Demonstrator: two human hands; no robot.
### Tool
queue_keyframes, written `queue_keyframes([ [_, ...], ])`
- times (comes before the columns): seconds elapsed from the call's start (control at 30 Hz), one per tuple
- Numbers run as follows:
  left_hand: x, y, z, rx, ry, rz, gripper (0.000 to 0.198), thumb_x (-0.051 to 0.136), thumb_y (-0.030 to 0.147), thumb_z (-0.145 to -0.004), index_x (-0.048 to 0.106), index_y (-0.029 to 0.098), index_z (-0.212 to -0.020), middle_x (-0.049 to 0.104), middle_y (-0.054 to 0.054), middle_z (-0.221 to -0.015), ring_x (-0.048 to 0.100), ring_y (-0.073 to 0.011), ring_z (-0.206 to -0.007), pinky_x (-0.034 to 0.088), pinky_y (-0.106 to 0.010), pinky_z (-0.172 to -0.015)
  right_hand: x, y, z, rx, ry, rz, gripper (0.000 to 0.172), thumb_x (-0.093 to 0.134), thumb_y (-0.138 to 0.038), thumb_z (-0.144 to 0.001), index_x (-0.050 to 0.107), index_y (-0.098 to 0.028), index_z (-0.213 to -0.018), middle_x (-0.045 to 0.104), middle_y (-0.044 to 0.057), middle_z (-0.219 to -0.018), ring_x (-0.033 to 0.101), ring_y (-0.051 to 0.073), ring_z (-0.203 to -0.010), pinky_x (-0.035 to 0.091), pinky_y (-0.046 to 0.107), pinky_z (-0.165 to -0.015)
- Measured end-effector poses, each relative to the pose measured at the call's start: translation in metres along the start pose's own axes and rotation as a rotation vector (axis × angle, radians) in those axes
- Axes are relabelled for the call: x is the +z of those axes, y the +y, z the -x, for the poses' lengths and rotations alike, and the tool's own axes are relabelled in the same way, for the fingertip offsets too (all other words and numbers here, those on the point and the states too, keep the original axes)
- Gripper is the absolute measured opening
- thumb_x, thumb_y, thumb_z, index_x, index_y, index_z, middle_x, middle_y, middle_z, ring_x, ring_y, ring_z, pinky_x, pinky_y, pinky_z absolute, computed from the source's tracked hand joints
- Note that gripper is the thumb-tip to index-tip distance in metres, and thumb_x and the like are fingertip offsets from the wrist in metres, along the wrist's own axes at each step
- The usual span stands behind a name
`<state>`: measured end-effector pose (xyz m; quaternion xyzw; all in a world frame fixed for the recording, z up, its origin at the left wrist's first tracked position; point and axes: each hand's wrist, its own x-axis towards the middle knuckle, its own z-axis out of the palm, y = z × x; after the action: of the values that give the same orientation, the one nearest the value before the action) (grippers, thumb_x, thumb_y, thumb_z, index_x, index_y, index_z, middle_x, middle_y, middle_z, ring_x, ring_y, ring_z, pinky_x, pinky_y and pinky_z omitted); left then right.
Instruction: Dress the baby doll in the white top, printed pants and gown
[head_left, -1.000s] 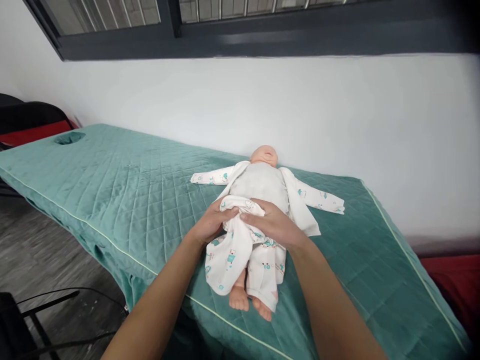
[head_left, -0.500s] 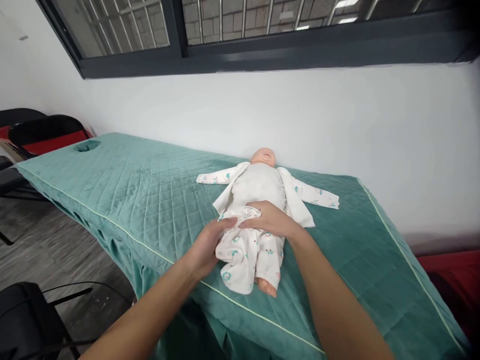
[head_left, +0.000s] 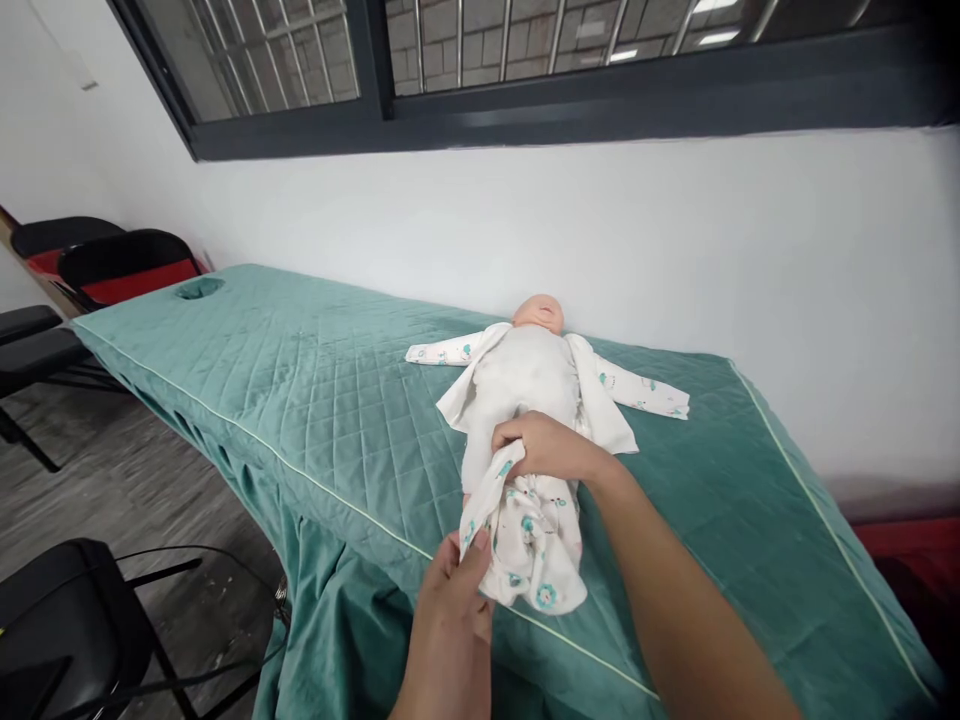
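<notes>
A baby doll point(head_left: 521, 370) lies on its back on the green quilted bed cover, head toward the wall. Its patterned white jacket point(head_left: 611, 425) is spread open, with both sleeves stretched out sideways. Patterned baby pants point(head_left: 544, 540) are bunched over the doll's legs. My right hand point(head_left: 546, 446) grips the waist part of the pants at the doll's lower belly. Lower down, near the bed edge, my left hand point(head_left: 459, 580) pinches the pants' edge on the left side, pulling the cloth taut between both hands. The doll's feet are mostly hidden by cloth and my left hand.
The green bed point(head_left: 315, 380) runs along the white wall under a barred window point(head_left: 510, 50); a face hole point(head_left: 200, 288) is at its far left. A black chair point(head_left: 64, 620) and a cable stand at lower left. Folding chairs point(head_left: 131, 265) are behind the bed's left end.
My left hand has moved down toward the bed edge, drawing the pants' waist down on the left side. My right hand stays at the doll's belly. The view has shifted slightly left.
</notes>
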<state>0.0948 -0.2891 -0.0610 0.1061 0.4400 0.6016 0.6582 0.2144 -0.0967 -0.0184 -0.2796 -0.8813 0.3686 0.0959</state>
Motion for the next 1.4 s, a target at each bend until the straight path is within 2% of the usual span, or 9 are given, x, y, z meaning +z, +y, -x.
queue_keyframes([
  [0.2,-0.037,-0.006,0.0,0.122,0.147,-0.19,0.054,0.083,0.056,-0.063,0.066,0.015,-0.094,0.069,-0.004,-0.076,0.065,-0.0168,-0.068,0.053,-0.026,-0.06,0.005,-0.001,-0.001,0.019,0.014,0.082,0.017,0.079,-0.033,-0.065,0.073,-0.022,-0.076,0.074,-0.001,-0.081,0.065,0.019,-0.077,0.04,0.026,-0.068],
  [0.4,-0.056,0.019,-0.02,0.153,0.113,-0.472,0.046,0.074,0.057,-0.072,0.063,0.016,-0.091,0.064,-0.002,-0.077,0.061,-0.0168,-0.068,0.057,-0.03,-0.057,0.006,0.0,-0.002,0.079,-0.015,0.134,0.027,0.08,-0.048,-0.065,0.074,-0.024,-0.077,0.073,-0.002,-0.079,0.063,0.019,-0.074,0.038,0.027,-0.063],
  [0.57,-0.053,0.032,-0.032,0.181,0.066,-0.748,0.027,0.063,0.044,-0.082,0.059,0.019,-0.091,0.055,0.002,-0.071,0.053,-0.0143,-0.057,0.051,-0.026,-0.045,0.005,-0.003,-0.001,0.091,-0.017,0.244,0.034,0.075,-0.058,-0.069,0.072,-0.024,-0.074,0.072,-0.001,-0.075,0.06,0.018,-0.07,0.033,0.027,-0.06],
  [0.77,-0.045,0.041,-0.03,0.138,0.043,-0.891,0.018,0.055,0.038,-0.085,0.055,0.02,-0.087,0.05,0.004,-0.066,0.051,-0.0135,-0.048,0.047,-0.027,-0.045,0.009,-0.003,0.001,0.093,-0.001,0.297,0.039,0.072,-0.063,-0.071,0.07,-0.024,-0.072,0.071,0.0,-0.075,0.06,0.019,-0.071,0.031,0.028,-0.061],
  [0.87,-0.041,0.045,-0.027,0.129,0.01,-0.854,0.019,0.059,0.038,-0.082,0.055,0.02,-0.086,0.053,0.003,-0.068,0.052,-0.0138,-0.049,0.046,-0.028,-0.047,0.009,-0.001,0.001,0.097,0.016,0.272,0.036,0.073,-0.061,-0.072,0.072,-0.025,-0.075,0.073,0.0,-0.079,0.062,0.021,-0.075,0.033,0.028,-0.063],
  [0.97,-0.037,0.05,-0.025,0.072,-0.142,-0.709,0.022,0.064,0.038,-0.079,0.056,0.019,-0.087,0.057,0.0,-0.076,0.056,-0.0153,-0.06,0.049,-0.028,-0.055,0.008,0.0,0.001,0.087,0.021,0.21,0.031,0.074,-0.055,-0.073,0.072,-0.024,-0.078,0.074,0.0,-0.085,0.064,0.021,-0.079,0.035,0.028,-0.065],
  [1.07,-0.035,0.053,-0.025,0.035,-0.266,-0.617,0.021,0.068,0.027,-0.074,0.058,0.016,-0.089,0.059,-0.002,-0.082,0.055,-0.0141,-0.069,0.046,-0.025,-0.06,0.007,0.002,0.001,0.069,0.03,0.144,0.03,0.073,-0.052,-0.075,0.07,-0.022,-0.078,0.073,0.0,-0.084,0.064,0.02,-0.079,0.037,0.027,-0.067],
  [1.2,-0.037,0.05,-0.036,0.099,-0.209,-0.649,0.019,0.061,0.012,-0.066,0.056,0.015,-0.085,0.054,0.002,-0.073,0.049,-0.0101,-0.063,0.04,-0.021,-0.056,0.007,0.004,0.003,0.057,0.042,0.102,0.031,0.072,-0.051,-0.076,0.066,-0.021,-0.077,0.07,-0.001,-0.079,0.061,0.018,-0.076,0.036,0.027,-0.066],
  [1.4,-0.042,0.053,-0.069,0.28,-0.113,-0.877,0.009,0.055,0.017,-0.072,0.051,0.02,-0.08,0.049,0.006,-0.065,0.046,-0.0103,-0.052,0.036,-0.021,-0.048,0.006,0.0,0.006,0.08,0.009,0.067,0.041,0.072,-0.06,-0.075,0.061,-0.02,-0.075,0.063,-0.003,-0.074,0.057,0.016,-0.072,0.034,0.026,-0.063],
])
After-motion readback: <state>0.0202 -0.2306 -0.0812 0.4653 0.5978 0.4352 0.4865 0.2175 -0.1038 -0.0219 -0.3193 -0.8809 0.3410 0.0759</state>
